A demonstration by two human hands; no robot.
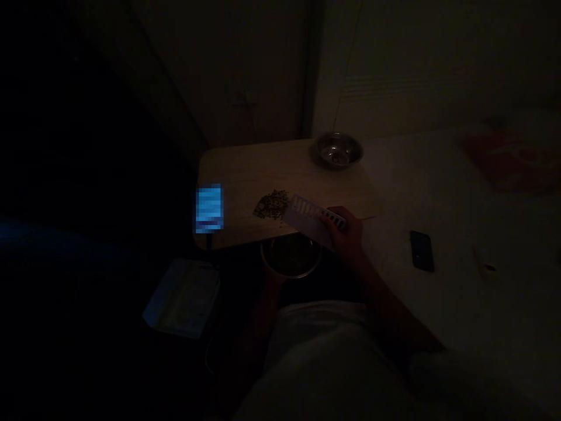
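Observation:
A pale flat card with a row of slot-like markings along its top is gripped in my right hand, thumb and fingers closed on its right end. The card's left edge meets a heap of small dark bits, perhaps seeds or husks, on the wooden table. Just below the table's front edge, a round metal bowl is held by my left hand at its near side. The fingers of that hand are mostly hidden under the bowl, and the dimness hides what lies inside it.
A second metal bowl stands at the table's back right, with something small in it. A blurred bright blue screen is at the left end. On the white bed surface lies a dark phone. A pale bag-like thing sits lower left.

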